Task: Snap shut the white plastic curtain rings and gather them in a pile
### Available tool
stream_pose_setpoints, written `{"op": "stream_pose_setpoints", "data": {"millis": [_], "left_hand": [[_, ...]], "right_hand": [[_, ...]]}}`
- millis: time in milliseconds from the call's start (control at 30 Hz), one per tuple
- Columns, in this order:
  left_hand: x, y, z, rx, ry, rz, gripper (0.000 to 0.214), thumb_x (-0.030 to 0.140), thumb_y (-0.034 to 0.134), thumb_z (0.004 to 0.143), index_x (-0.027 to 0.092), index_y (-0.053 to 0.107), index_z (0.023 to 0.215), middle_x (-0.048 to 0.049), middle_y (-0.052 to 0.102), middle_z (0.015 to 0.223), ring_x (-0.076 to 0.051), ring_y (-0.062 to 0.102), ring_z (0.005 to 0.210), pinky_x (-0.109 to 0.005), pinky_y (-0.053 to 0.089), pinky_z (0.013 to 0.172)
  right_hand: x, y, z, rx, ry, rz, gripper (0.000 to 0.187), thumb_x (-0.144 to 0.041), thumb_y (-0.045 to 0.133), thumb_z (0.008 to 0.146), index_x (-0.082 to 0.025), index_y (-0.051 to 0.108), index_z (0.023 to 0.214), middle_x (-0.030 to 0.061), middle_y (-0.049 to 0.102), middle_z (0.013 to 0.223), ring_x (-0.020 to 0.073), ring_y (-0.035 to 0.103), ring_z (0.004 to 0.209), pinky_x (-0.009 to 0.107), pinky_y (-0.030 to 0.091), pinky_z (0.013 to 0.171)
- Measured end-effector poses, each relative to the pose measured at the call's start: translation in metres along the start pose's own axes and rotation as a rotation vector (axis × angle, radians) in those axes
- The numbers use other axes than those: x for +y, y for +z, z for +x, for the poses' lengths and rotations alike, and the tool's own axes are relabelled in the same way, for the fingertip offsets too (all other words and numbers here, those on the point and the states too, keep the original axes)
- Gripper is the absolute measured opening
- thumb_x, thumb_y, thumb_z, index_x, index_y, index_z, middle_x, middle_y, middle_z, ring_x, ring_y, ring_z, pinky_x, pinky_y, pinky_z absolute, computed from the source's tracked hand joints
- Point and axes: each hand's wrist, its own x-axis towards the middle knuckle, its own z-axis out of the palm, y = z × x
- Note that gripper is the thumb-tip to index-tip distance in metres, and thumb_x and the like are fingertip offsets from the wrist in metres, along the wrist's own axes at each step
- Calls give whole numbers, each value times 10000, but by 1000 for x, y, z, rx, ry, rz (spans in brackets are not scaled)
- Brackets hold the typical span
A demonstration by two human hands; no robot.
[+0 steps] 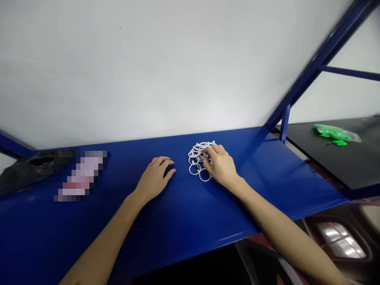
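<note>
A pile of several thin white plastic rings [197, 162] lies on a blue metal shelf [184, 209] near the white wall. My right hand [220, 164] rests on the right side of the pile, fingers curled down onto the rings and covering part of them. My left hand [155, 177] lies palm down on the bare shelf a short way left of the pile, fingers loosely bent and holding nothing.
A blurred-out pinkish object [80, 175] and a dark plastic bag [23, 172] lie at the shelf's left end. A blue rack post [314, 67] rises at the right. Beyond it a black shelf [341, 158] carries a bag of green parts [335, 133].
</note>
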Motion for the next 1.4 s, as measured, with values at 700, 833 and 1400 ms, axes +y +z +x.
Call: {"op": "stream_pose_setpoints", "data": {"millis": [700, 833, 1400], "left_hand": [[-9, 5, 0, -71, -127, 153, 574, 567, 421, 982, 203, 535, 1411, -146, 441, 1567, -350, 334, 1486, -640, 213, 1209], [-9, 4, 0, -73, -121, 148, 571, 563, 423, 982, 208, 533, 1415, -141, 444, 1566, -350, 332, 1488, -639, 214, 1209], [-9, 5, 0, -89, -122, 169, 575, 562, 415, 987, 202, 528, 1420, -136, 433, 1575, -354, 323, 1492, -644, 223, 1206]], "right_hand": [[23, 13, 5, -111, 100, -103, 844, -788, 471, 878, -193, 504, 1475, 177, 411, 1571, 444, 290, 1481, 653, 275, 1177], [23, 16, 8, -149, 95, -118, 858, -797, 452, 880, -223, 455, 1517, 158, 370, 1603, 431, 260, 1500, 641, 234, 1201], [23, 28, 6, -349, 94, -89, 887, -833, 375, 880, -257, 394, 1554, 116, 295, 1647, 430, 206, 1519, 588, 247, 1211]]}}
